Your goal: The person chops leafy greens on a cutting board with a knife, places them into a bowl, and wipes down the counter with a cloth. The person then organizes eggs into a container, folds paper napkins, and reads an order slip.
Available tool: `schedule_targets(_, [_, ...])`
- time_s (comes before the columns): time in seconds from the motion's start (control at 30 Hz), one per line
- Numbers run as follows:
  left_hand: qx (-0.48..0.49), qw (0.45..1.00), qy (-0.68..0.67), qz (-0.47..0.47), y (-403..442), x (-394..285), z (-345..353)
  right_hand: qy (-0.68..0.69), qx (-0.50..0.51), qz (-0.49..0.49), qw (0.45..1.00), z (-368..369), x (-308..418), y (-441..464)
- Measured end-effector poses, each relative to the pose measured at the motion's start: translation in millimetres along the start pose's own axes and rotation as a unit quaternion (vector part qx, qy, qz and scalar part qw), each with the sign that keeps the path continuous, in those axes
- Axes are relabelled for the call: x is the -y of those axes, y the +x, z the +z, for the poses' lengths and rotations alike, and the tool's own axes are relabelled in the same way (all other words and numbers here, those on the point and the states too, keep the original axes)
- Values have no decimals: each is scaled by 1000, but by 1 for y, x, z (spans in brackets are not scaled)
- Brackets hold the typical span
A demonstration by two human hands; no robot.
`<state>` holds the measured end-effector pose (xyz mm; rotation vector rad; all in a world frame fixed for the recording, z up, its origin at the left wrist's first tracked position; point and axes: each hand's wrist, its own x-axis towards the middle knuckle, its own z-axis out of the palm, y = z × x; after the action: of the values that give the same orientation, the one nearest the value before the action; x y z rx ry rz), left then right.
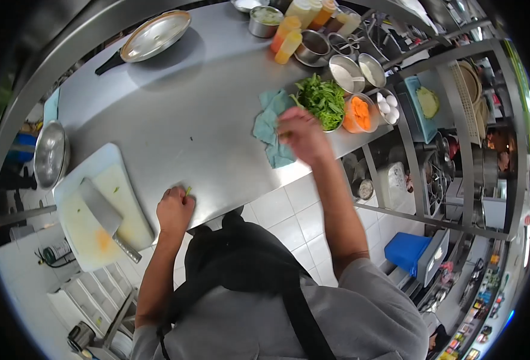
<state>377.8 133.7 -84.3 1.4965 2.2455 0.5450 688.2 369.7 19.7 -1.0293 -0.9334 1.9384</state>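
Observation:
My left hand [175,211] is curled closed at the front edge of the steel table, and a small green vegetable scrap [188,191] pokes out by its thumb side. Motion blurs my right hand [304,135], whose fingers look bent; whether they hold anything is hidden. It hovers over the edge of a crumpled teal cloth [271,123], just in front of a bowl heaped with leafy greens [321,102]. Left of my left hand, a cleaver [101,207] lies flat on a white cutting board [118,161], which carries green bits and an orange stain.
Orange carrot pieces fill a container [360,114] beside a bowl of eggs [387,107]. Sauce bottles [288,47] and steel pots [313,48] stand at the back right. A lidded pan [157,36] is at the back left, a metal bowl [51,155] at the left edge.

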Motion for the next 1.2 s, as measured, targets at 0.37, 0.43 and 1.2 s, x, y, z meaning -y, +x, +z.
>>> schedule_targets(0.37, [46, 982, -177, 38, 68, -62, -15, -691, -123, -152, 696, -108, 112, 34])
schedule_targets(0.43, [48, 968, -232, 82, 92, -109, -13, -695, -159, -159, 682, -97, 122, 21])
schedule_targets(1.2, [128, 940, -315, 11, 167, -108, -7, -652, -62, -206, 727, -48, -110, -37])
